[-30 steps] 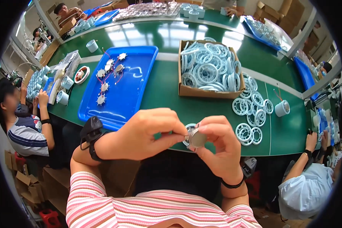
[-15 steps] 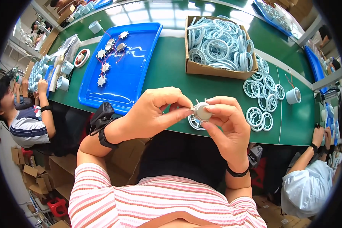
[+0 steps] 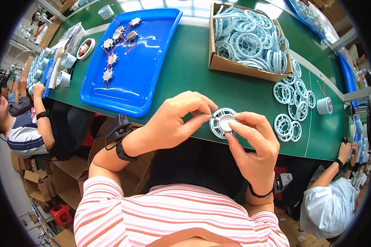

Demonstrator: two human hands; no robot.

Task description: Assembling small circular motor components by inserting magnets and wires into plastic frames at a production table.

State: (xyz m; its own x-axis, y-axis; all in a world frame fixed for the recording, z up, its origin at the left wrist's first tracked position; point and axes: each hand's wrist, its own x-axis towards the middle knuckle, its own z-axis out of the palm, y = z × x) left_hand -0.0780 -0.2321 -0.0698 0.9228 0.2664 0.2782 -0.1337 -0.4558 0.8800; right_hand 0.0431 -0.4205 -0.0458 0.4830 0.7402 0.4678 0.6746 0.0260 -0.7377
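Between the thumb and fingers of my right hand [image 3: 257, 138] is a small round metal part [image 3: 226, 122] with a pale, smooth face turned up. My left hand [image 3: 179, 119] is closed in a pinch at that part's left edge; what sits between its fingertips is thin, dark and too small to name. Behind and beneath the metal part, a pale blue spoked plastic ring [image 3: 217, 131] lies at the near edge of the green table [image 3: 181, 78]. The fingers and the metal part hide some of this ring.
A blue tray [image 3: 130, 92] at left holds several spiky round metal parts with red wires [image 3: 112, 59]. A cardboard box [image 3: 245, 71] is heaped with pale blue rings; more rings [image 3: 282, 125] lie right of it. A wired cup [image 3: 324, 106] stands farther right. Co-workers sit at both sides.
My hands have shifted slightly right, and the metal part now lies over the ring with its face turned up more. The whole view has shifted a little.
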